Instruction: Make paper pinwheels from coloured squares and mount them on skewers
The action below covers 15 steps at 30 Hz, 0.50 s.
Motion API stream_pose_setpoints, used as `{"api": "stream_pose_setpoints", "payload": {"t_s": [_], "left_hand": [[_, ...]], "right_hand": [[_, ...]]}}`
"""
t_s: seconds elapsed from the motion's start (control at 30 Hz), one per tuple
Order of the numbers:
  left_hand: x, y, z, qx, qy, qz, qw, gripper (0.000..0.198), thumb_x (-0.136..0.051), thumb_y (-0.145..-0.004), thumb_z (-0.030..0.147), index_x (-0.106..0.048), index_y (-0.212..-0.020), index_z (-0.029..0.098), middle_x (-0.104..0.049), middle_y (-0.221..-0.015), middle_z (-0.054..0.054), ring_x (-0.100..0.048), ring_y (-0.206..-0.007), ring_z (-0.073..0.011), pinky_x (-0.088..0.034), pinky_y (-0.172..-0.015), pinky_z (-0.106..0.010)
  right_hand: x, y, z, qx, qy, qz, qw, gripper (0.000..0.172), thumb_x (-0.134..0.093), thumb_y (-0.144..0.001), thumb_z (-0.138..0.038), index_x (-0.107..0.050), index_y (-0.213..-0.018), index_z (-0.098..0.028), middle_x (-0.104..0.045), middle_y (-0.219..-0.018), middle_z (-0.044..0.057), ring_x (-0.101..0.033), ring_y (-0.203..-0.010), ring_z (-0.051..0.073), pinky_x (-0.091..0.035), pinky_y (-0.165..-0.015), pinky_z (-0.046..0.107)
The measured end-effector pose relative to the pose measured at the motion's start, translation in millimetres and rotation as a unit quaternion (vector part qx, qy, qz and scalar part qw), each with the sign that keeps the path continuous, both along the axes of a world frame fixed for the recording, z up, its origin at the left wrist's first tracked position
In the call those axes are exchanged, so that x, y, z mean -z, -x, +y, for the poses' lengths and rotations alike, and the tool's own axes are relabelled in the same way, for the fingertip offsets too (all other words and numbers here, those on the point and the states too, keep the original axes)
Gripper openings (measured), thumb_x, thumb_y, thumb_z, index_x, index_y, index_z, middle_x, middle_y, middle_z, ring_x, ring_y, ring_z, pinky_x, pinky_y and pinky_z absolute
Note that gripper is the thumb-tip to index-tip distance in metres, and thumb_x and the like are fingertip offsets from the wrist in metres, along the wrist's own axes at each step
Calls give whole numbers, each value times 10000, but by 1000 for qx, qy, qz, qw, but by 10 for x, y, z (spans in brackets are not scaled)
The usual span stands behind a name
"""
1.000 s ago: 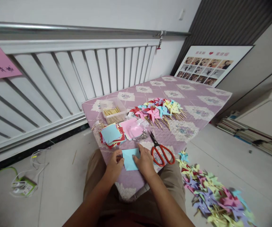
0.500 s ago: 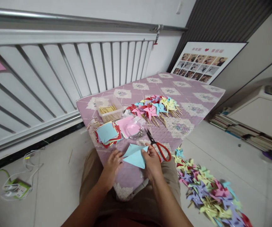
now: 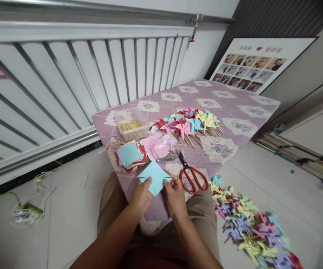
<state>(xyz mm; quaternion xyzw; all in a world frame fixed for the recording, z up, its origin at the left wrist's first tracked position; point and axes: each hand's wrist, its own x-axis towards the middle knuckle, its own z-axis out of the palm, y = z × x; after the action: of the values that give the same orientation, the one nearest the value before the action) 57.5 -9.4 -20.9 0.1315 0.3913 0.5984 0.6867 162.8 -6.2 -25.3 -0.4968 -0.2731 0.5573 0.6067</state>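
Note:
A light-blue paper square point(image 3: 155, 175) with slits cut in from its corners is held over the near end of the table. My left hand point(image 3: 142, 192) pinches its lower left edge, thumb on top. On the right, my right hand point(image 3: 175, 192) grips the other side between thumb and fingers. Red-handled scissors point(image 3: 192, 177) lie beside my right hand, blades pointing away. Just beyond the sheet are a stack of coloured paper squares point(image 3: 129, 154) and a clear round dish point(image 3: 165, 153) with small metal pieces.
A plastic box of wooden sticks point(image 3: 132, 125) stands by a pile of paper pinwheels point(image 3: 191, 125) on the flowered tablecloth point(image 3: 228, 125). More pinwheels point(image 3: 248, 220) lie on the floor to the right. A radiator point(image 3: 108, 71) runs along the wall behind; a power strip point(image 3: 31, 216) lies at left.
The paper has turned and now lies flat and opened toward me, where before it was angled. My left hand has moved onto its edge. The view has shifted slightly.

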Motion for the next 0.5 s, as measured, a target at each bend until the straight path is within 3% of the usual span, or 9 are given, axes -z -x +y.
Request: {"api": "stream_pose_setpoints", "payload": {"t_s": [0.13,0.33,0.5], "left_hand": [[16,92,133,-14,21,-36,999,415,-727,-738,296,-612,-1112,158,-725,-1088,-90,-660,-1048,-234,-483,-971,-367],[47,147,136,-6,21,-67,997,360,-736,-728,272,-629,-1055,168,-736,-1051,-69,-680,-993,-211,-490,-977,-357],[-56,224,99,69,30,-72,995,370,-739,-701,253,-636,-1047,173,-747,-992,-71,-683,-998,-240,-520,-925,-382]], "right_hand": [[74,-89,-33,8,-24,-78,997,359,-676,-796,-386,-513,-1087,-253,-588,-820,-34,-605,-743,156,-528,-652,281],[153,-111,-114,-33,-84,-171,981,200,-669,-804,-385,-579,-881,-225,-605,-813,0,-589,-793,182,-496,-778,331],[151,-147,-62,9,-52,-155,986,257,-613,-841,-436,-529,-987,-241,-574,-837,-7,-569,-736,173,-512,-663,310]]}}
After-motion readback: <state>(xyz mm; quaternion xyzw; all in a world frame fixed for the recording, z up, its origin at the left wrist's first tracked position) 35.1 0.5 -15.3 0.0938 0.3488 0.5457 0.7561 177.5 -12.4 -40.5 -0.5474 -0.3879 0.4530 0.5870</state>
